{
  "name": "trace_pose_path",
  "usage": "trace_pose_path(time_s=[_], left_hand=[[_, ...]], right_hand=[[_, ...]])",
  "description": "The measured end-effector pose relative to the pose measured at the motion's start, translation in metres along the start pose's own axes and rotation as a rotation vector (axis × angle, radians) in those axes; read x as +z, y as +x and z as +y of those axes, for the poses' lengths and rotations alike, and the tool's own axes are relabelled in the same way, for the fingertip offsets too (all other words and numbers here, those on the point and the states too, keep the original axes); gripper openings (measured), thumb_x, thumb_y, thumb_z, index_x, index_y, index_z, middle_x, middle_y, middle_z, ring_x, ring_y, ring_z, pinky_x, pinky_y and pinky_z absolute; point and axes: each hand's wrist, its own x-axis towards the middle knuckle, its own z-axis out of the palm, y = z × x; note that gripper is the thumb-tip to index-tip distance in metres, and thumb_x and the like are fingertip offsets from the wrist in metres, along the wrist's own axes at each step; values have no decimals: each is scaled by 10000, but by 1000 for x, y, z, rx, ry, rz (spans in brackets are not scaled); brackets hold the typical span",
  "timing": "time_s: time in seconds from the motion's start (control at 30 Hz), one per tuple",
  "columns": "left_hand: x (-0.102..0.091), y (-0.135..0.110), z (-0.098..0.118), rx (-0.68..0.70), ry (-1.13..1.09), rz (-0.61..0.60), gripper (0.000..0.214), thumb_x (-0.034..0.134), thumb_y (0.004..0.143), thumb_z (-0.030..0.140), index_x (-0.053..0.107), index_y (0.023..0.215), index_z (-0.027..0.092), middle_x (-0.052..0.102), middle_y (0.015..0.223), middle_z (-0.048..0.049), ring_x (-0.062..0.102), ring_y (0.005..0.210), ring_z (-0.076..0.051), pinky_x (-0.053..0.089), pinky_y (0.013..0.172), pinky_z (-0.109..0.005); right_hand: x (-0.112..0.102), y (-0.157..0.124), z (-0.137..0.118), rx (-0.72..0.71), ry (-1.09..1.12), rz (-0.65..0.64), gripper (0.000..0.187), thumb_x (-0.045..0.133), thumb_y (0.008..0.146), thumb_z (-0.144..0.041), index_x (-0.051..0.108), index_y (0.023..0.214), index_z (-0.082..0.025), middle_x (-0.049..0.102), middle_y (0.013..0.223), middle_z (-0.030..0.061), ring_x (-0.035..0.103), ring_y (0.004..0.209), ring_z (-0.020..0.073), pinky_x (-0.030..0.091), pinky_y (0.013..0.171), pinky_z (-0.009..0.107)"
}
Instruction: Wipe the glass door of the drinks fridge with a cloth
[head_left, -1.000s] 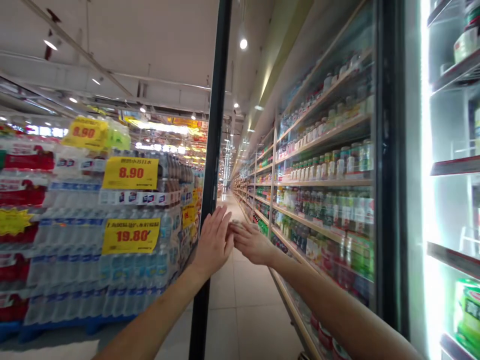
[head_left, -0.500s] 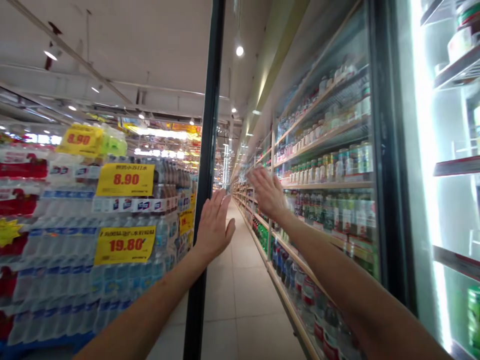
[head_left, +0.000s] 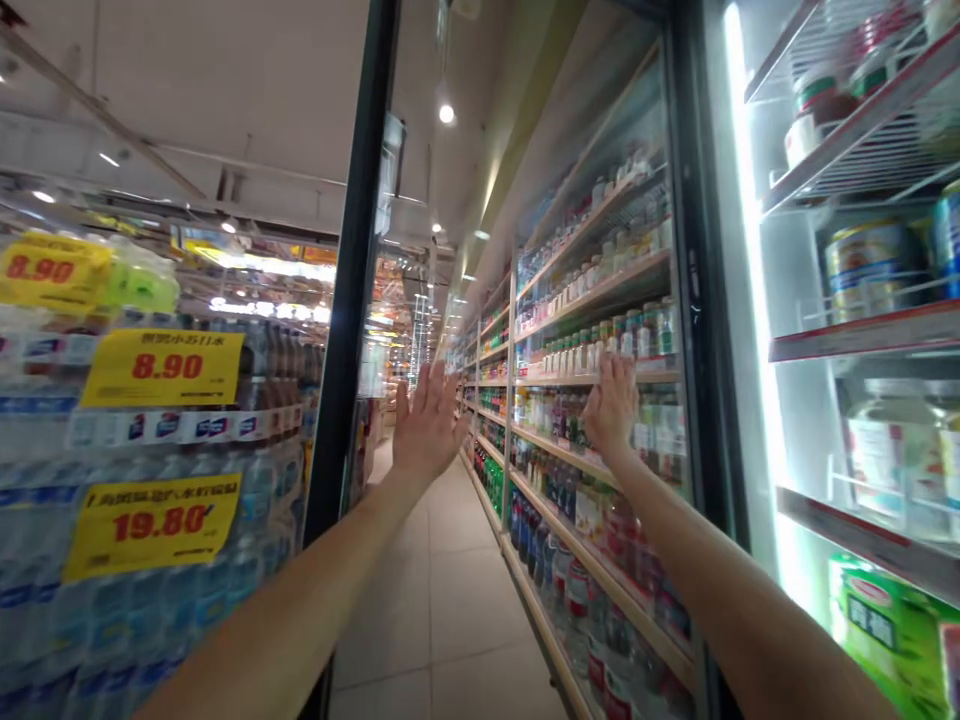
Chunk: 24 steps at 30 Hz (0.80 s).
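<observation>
A black-framed glass door [head_left: 346, 300] stands swung open in front of me. My left hand [head_left: 426, 425] is raised with its fingers spread and the palm turned to the glass, just right of the door's left frame bar. Farther right, my right hand [head_left: 613, 405] is also lifted toward the pane, fingers stretched upward and holding nothing. Both hands look flat at the glass, though I cannot tell exactly where they touch it. Rows of bottles and cans [head_left: 577, 350] show in the pane behind my right hand.
At right, a lit cooler [head_left: 757, 330] holds cans, bottles and a green pack [head_left: 889, 620] on wire shelves. Stacked water bottles [head_left: 172, 610] with yellow price signs [head_left: 163, 367] stand at left. A tiled floor [head_left: 450, 600] runs between.
My right hand has moved right, away from my left hand. The fingers of my left hand have spread. The view has turned to the right, showing more of the cooler shelves.
</observation>
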Motion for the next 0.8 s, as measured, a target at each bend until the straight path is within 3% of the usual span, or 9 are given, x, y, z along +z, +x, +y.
trace_pose_path(time_s=[0.07, 0.13, 0.2, 0.33, 0.4, 0.5, 0.53, 0.7, 0.8], left_hand=[[1, -1, -1, 0, 14, 6, 553, 412, 889, 346, 328, 1397, 145, 270, 1485, -132, 170, 1396, -286, 122, 1115, -541], [1, -1, -1, -4, 28, 2, 550, 419, 886, 346, 339, 1391, 143, 271, 1485, -127, 178, 1393, -289, 127, 1114, -542], [0, 0, -1, -3, 40, -1, 547, 421, 886, 344, 344, 1389, 143, 268, 1486, -123, 186, 1391, -289, 128, 1114, -542], [-1, 0, 0, 11, 57, 13, 549, 420, 888, 336, 333, 1395, 145, 262, 1488, -120, 191, 1390, -287, 138, 1112, -541], [-1, -1, 0, 13, 48, 23, 557, 425, 886, 337, 320, 1403, 156, 266, 1487, -119, 193, 1390, -285, 137, 1113, -539], [1, -1, -1, 5, 19, 29, 570, 420, 888, 346, 294, 1418, 178, 273, 1486, -116, 185, 1392, -281, 122, 1117, -540], [1, -2, -1, 3, 11, 27, 571, 417, 889, 346, 287, 1421, 182, 274, 1486, -117, 180, 1394, -279, 117, 1118, -540], [3, -2, -1, 4, 16, 23, 568, 414, 891, 348, 295, 1417, 170, 270, 1487, -126, 162, 1398, -276, 103, 1123, -536], [4, -2, -1, 6, 14, 38, 563, 409, 894, 354, 303, 1414, 167, 269, 1487, -127, 167, 1397, -278, 93, 1126, -533]], right_hand=[[-1, -7, -1, -130, 33, -47, 530, 303, 886, -247, 335, 1412, -183, 396, 1432, 114, 251, 1378, 254, 295, 1064, 495], [-4, -15, 0, -374, 70, -172, 523, 316, 884, -239, 346, 1406, -215, 396, 1437, 81, 248, 1382, 224, 271, 1088, 464], [-6, -16, 8, -446, 71, -225, 511, 326, 879, -235, 377, 1387, -230, 420, 1423, 69, 268, 1374, 213, 261, 1094, 455], [-5, -8, 25, 12, -7, -21, 520, 297, 879, -251, 377, 1386, -171, 407, 1420, 127, 263, 1370, 267, 296, 1055, 513], [-5, -9, 27, -19, -1, -40, 533, 306, 872, -245, 362, 1395, -160, 377, 1440, 125, 232, 1382, 265, 292, 1065, 501], [-8, -13, 34, -347, 58, -237, 524, 343, 863, -240, 379, 1386, -219, 378, 1447, 74, 233, 1385, 224, 254, 1100, 471], [-9, -13, 41, -352, 64, -258, 515, 345, 865, -248, 391, 1378, -235, 387, 1442, 69, 244, 1382, 223, 246, 1102, 484], [-9, -7, 69, 255, 1, 4, 541, 270, 877, -275, 372, 1384, -116, 366, 1432, 176, 225, 1379, 306, 274, 1042, 598], [-9, -18, 57, 100, 20, -35, 537, 296, 875, -274, 376, 1382, -116, 364, 1439, 160, 202, 1391, 286, 279, 1065, 548]])
